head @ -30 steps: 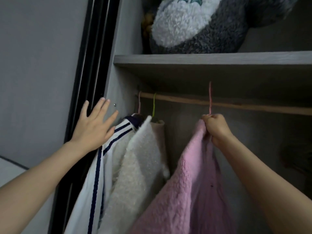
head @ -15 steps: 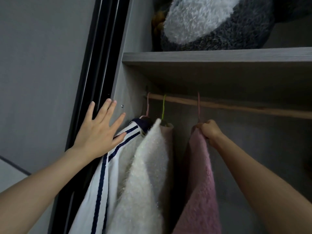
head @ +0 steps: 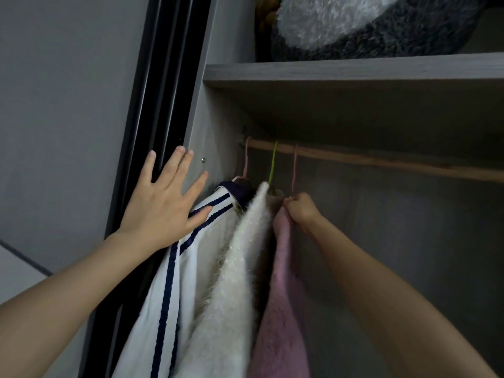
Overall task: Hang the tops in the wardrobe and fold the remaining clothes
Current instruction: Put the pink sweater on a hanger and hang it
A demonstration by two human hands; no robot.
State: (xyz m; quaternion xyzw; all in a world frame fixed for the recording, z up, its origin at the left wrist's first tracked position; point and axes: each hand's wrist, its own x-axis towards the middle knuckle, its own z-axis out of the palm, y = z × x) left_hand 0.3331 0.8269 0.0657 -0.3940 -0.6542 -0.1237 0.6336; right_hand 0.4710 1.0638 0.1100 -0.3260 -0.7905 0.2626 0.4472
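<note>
Three tops hang on a wooden rail [head: 395, 163] inside the wardrobe. At the left is a white top with navy stripes [head: 174, 271], then a fluffy cream top [head: 234, 282] on a green hanger. The pink fleece top [head: 281, 317] hangs on a pink hanger [head: 294, 170], close against the cream one. My right hand [head: 301, 211] grips the pink top's collar at the base of its hanger. My left hand [head: 163, 205] is spread flat with straight fingers against the wardrobe's side panel, its thumb over the striped top.
A black sliding-door frame [head: 152, 159] runs down beside my left hand. A grey shelf [head: 354, 70] above the rail carries a large grey-and-white plush toy [head: 368, 25]. To the right of the pink top the rail is bare.
My right hand has slid the pink top and its hanger leftward along the rail until it sits against the cream top. My left hand has stayed flat on the panel.
</note>
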